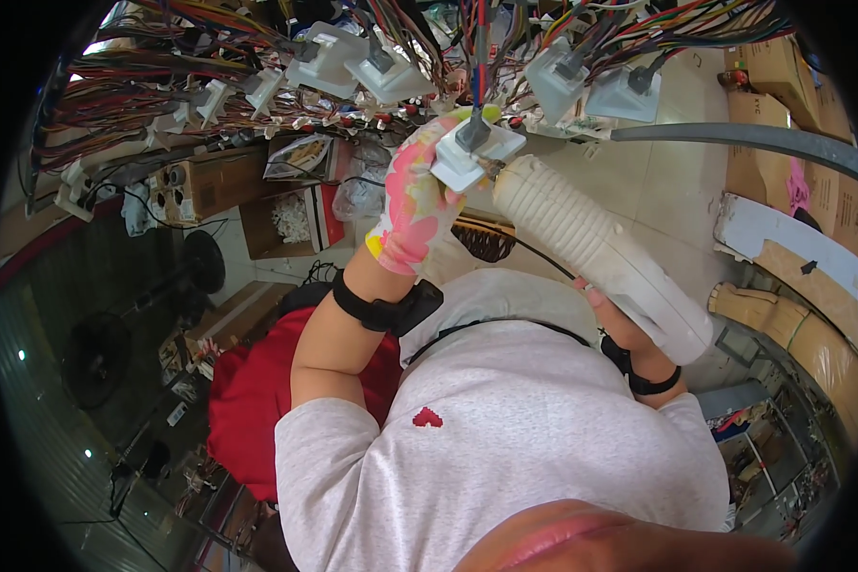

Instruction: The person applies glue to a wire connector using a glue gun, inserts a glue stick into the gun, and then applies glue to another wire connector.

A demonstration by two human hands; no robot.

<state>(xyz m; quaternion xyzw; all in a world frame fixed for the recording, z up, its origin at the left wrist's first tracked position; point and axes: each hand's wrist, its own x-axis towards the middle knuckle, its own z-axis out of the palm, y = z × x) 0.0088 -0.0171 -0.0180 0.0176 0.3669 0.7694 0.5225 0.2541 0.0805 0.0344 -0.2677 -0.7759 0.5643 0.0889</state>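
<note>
My left hand (pixel 412 195), in a white glove with pink and yellow flowers, is raised and closed round a white square plastic plate (pixel 460 170). A grey sleeve (pixel 474 133) sits in the plate's middle, and a bundle of wires rises from it. In my right hand (pixel 595 296) is a cream gun-shaped tool with a ribbed barrel, which looks like a glue gun (pixel 582 229). Its narrow tip is at the plate's right edge; I cannot tell whether they touch. The tool's body hides most of my right fingers.
Similar white plates (pixel 388 74) hang from wire bundles (pixel 162 81) on both sides of the held one. A grey curved bar (pixel 744 136) crosses at the right. Cardboard boxes (pixel 782 86) stand beyond. A black fan (pixel 95 353) is at the left, near an open carton (pixel 272 224).
</note>
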